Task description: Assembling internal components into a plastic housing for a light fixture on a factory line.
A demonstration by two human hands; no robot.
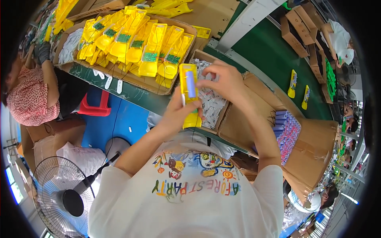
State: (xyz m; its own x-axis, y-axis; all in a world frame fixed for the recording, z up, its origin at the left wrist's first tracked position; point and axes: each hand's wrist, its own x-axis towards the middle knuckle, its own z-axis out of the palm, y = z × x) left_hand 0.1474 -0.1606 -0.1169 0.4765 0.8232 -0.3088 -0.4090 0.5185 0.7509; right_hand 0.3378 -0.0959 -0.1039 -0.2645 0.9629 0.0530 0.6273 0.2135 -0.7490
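Note:
My left hand (177,110) is closed around a long yellow plastic housing (192,120), held upright over the bench edge. A purple cylindrical battery (191,85) sits in the upper part of the housing, and a bit of green shows lower down, partly behind my fingers. Beside the battery is my right hand (229,81), its fingers bent and apart. Its lowest fingertip is at the battery's right edge; whether it touches, I cannot tell. Small white parts (213,106) fill a carton right behind and below that hand.
At the far left, a shallow carton (158,92) holds many yellow housings with green circuit boards and wires. Purple batteries (286,133) stand packed in a box at right. Two yellow housings (293,84) lie on the green belt (262,53). A fan (73,202) and a co-worker (33,95) are at left.

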